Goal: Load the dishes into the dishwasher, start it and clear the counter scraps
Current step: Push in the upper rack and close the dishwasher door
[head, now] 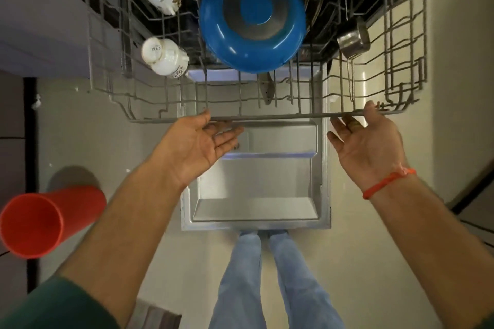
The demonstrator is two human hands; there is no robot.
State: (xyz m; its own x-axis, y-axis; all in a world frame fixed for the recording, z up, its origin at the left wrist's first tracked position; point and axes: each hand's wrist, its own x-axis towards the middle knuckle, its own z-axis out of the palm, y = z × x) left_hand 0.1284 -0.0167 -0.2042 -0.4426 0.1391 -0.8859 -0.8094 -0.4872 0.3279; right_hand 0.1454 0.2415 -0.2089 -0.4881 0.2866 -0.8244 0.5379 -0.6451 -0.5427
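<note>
Pale floor tiles lie under the open steel dishwasher door (255, 181), and above it the left hand (196, 145) and right hand (367, 141), fingers straight and holding nothing, touch the front rail of the grey wire rack (267, 115), which just beyond the fingertips already carries an upturned blue plastic bowl (252, 19), two white ceramic mugs (164, 57) and a small steel cup (352, 40), so loading seems nearly finished, while starting and the scraps remain.

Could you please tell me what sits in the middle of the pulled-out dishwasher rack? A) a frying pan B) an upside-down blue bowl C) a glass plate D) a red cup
B: the blue bowl rests base-up in the middle of the rack, between the white mugs and a small steel pot.
</note>
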